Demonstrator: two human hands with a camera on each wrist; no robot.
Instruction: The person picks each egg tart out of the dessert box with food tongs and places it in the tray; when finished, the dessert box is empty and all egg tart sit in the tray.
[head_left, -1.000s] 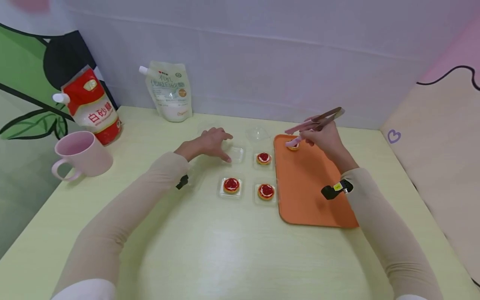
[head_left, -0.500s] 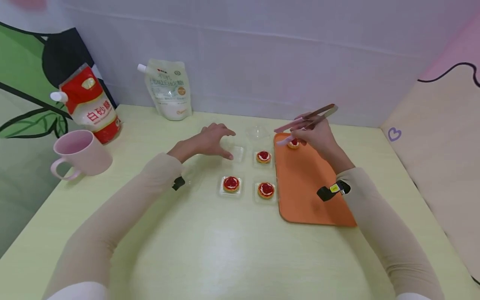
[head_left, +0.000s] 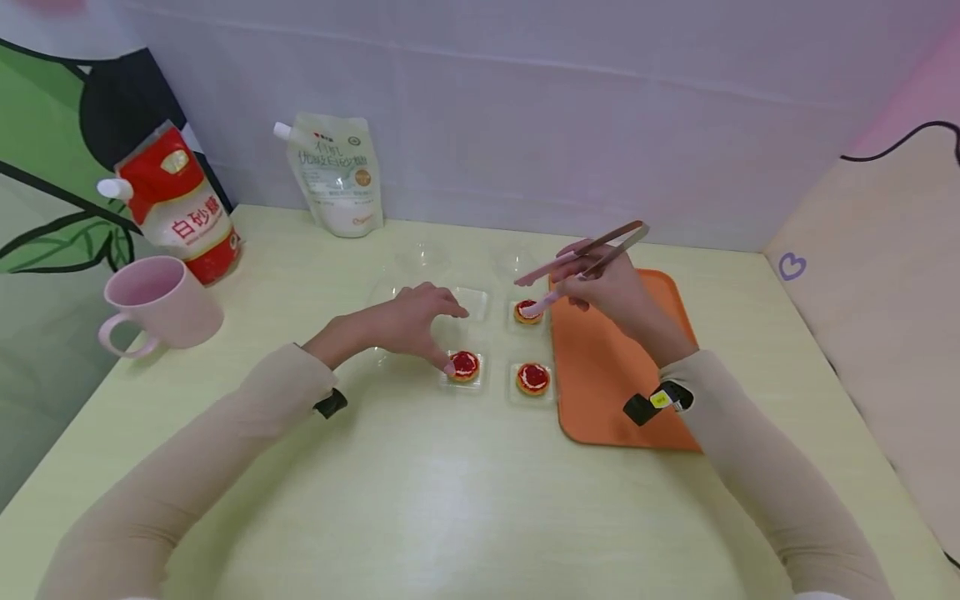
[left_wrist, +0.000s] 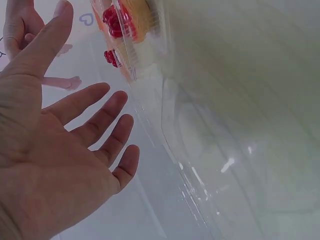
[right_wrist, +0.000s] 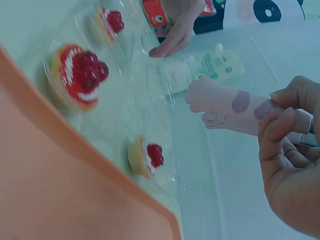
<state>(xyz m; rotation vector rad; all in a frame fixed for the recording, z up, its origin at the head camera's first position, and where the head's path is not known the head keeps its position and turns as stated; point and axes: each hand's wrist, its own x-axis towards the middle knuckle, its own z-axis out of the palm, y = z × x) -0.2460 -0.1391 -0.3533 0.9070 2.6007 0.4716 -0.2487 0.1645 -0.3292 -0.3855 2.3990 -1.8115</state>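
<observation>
My right hand [head_left: 603,292] grips pink paw-tipped tongs [right_wrist: 220,97] by their metal arms. Nothing shows between the paw tips, which stand apart; in the head view they overlap the far-right tart [head_left: 527,310]. My left hand [head_left: 408,323] is empty, its fingers spread over the clear plastic boxes. Its thumb tip overlaps the edge of the near-left red-topped tart [head_left: 465,367] in the head view. Another such tart [head_left: 533,379] sits in a box at the near right. The far-left box [head_left: 471,304] holds no tart. My right hand hides the tray's far-left corner.
An orange tray [head_left: 600,400] lies to the right of the boxes. Clear domed lids [head_left: 422,257] stand behind them. A pale sugar pouch [head_left: 341,179] stands by the back cloth, a red one [head_left: 180,208] and a pink mug [head_left: 168,304] at the left.
My right hand has moved the tongs left, off the tart on the tray and over towards the boxes. My left hand has come nearer and slightly left, its fingers still spread.
</observation>
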